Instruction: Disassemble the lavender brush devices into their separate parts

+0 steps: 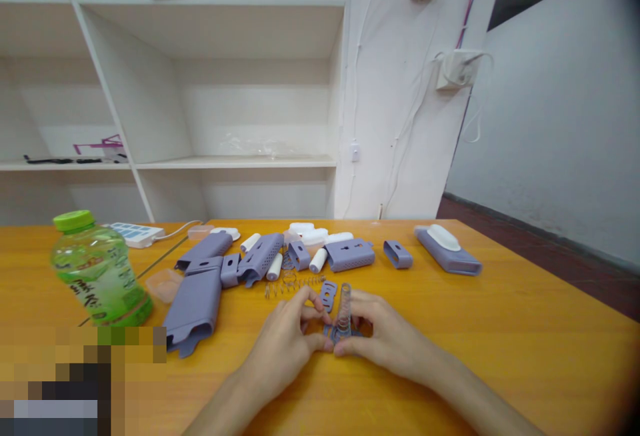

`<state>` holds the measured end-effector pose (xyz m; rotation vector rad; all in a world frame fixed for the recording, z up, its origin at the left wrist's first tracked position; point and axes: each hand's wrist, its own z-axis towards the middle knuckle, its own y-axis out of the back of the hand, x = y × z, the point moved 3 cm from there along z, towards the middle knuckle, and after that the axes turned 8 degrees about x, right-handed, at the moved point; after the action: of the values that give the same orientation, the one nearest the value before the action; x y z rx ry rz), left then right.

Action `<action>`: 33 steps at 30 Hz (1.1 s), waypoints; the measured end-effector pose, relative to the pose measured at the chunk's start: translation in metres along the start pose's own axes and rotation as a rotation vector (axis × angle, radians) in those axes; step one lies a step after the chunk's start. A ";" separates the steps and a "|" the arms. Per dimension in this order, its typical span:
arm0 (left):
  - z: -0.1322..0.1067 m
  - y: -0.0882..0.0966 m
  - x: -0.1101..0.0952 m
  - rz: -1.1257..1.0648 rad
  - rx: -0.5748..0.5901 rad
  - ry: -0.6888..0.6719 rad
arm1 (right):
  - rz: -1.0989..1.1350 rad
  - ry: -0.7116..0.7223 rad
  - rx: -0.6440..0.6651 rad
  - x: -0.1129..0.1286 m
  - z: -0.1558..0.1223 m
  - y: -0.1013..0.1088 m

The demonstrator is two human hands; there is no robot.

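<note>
Near the table's front, my left hand [287, 336] and my right hand [385, 336] meet, fingers closed on the two sides of a small purple-grey plastic plate [330, 333]. My fingers cover much of this plate. A metal coil spring [345, 306] stands upright on it, between my hands. Just behind my left fingertips is a second flat purple-grey plate [328, 295] with slots. Loose coil springs [293, 285] lie beyond my left hand. Purple-grey housings [350, 255], short sleeves [398, 255] and white cylinders [318, 261] are spread farther back.
A bottle with a green cap [103, 276] stands at the left, by a large purple-grey housing [194, 306]. Behind it lies a white power strip [135, 233]. A housing with a white oval part [449, 251] rests at the right. White shelves [240, 163] stand behind the table.
</note>
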<state>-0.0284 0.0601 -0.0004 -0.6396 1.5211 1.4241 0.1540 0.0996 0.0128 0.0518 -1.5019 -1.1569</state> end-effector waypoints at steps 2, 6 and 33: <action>0.000 0.000 0.000 0.009 -0.006 -0.001 | -0.012 -0.012 -0.002 -0.001 0.000 -0.001; 0.000 0.000 0.001 0.026 -0.011 0.007 | -0.009 -0.004 -0.021 0.000 0.001 -0.002; 0.001 -0.002 0.001 -0.046 -0.002 -0.018 | -0.171 -0.066 -0.090 -0.012 0.004 -0.016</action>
<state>-0.0271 0.0613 -0.0023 -0.6578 1.4819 1.3934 0.1465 0.1013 -0.0058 0.0821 -1.5242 -1.3739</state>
